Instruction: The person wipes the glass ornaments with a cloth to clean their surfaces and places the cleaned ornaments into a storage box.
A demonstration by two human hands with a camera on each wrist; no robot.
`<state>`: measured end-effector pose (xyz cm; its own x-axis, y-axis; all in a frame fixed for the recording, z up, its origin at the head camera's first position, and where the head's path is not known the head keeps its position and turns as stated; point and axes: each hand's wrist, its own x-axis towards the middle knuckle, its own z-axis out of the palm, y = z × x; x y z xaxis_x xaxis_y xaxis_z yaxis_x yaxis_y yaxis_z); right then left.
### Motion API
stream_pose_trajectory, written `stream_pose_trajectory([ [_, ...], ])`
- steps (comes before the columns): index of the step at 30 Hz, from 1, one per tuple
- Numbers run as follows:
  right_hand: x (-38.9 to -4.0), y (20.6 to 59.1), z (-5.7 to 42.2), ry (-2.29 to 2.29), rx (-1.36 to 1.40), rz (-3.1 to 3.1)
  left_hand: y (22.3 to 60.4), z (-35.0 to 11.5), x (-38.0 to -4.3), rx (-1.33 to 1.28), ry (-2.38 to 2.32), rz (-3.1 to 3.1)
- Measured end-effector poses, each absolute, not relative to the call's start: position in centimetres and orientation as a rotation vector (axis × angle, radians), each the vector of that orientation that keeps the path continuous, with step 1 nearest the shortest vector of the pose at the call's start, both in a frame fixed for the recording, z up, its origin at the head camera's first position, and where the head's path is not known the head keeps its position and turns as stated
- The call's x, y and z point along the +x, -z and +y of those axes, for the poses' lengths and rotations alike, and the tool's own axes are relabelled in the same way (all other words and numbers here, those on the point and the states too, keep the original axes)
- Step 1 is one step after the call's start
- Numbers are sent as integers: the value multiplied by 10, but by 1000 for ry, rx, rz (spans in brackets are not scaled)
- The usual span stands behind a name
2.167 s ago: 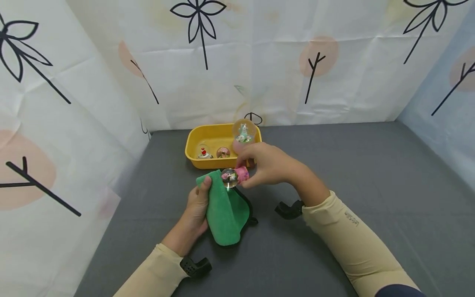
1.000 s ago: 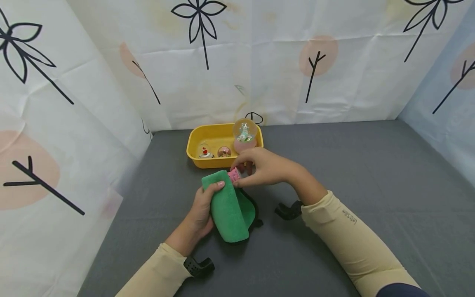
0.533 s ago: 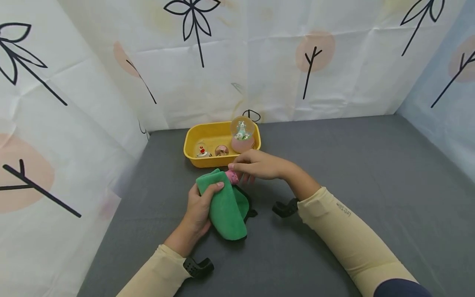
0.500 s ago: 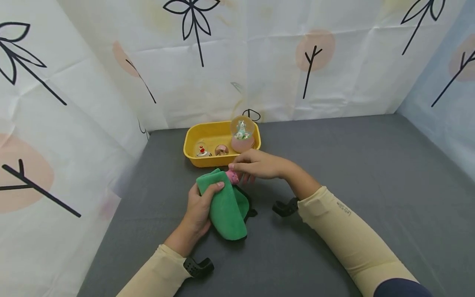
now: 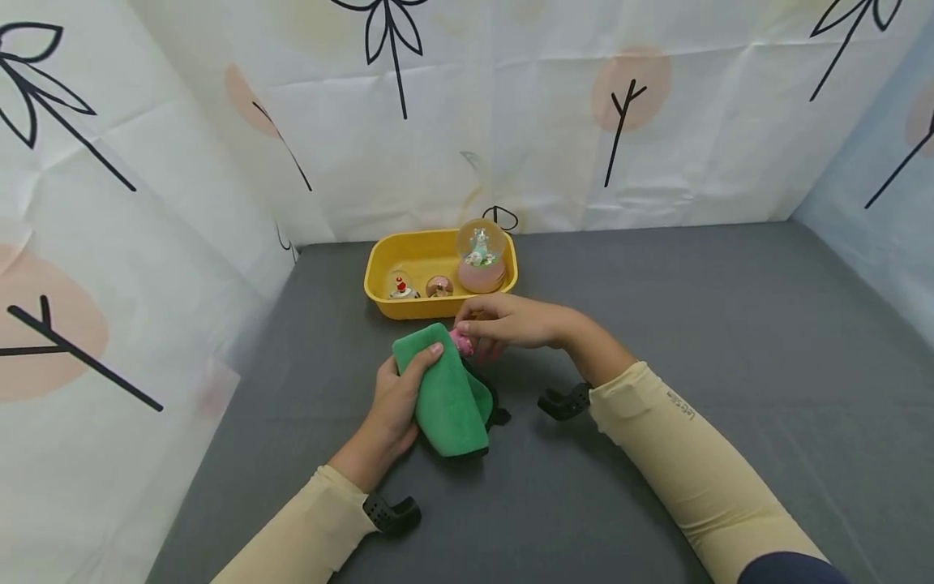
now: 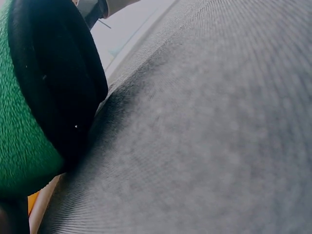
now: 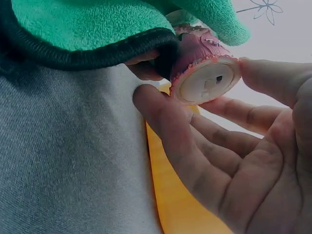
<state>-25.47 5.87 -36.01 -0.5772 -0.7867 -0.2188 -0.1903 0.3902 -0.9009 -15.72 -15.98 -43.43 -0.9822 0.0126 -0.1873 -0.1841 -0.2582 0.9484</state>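
Observation:
In the head view my left hand (image 5: 397,397) grips a green cloth (image 5: 448,405) with a black border, folded over the globe end of a small snow globe. Only the snow globe's pink base (image 5: 462,342) sticks out at the cloth's right edge. My right hand (image 5: 514,322) holds that base by its rim. Seen from the right wrist, the base's pale round underside (image 7: 207,83) faces the camera, thumb and fingers about its edge, and a sliver of clear globe shows under the cloth. The left wrist view shows the cloth's dark edge (image 6: 58,73) close over the grey table.
Behind the hands stands a yellow tray (image 5: 416,309). In it are a large snow globe with a pink base (image 5: 481,276), a small snow globe with a red figure (image 5: 400,286) and a small brownish globe (image 5: 439,286). A patterned white sheet (image 5: 540,146) rises behind the grey table (image 5: 693,324).
The cloth has gone from beside the clear globe to covering it, with the left thumb now pressing on top. The right hand's fingers have shifted their hold on the pink base.

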Motion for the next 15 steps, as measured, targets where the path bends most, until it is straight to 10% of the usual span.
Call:
stream_pose_trajectory([
  [15, -255, 364, 60, 1323, -937, 1921, 436, -160, -160, -217, -2364, 1872],
])
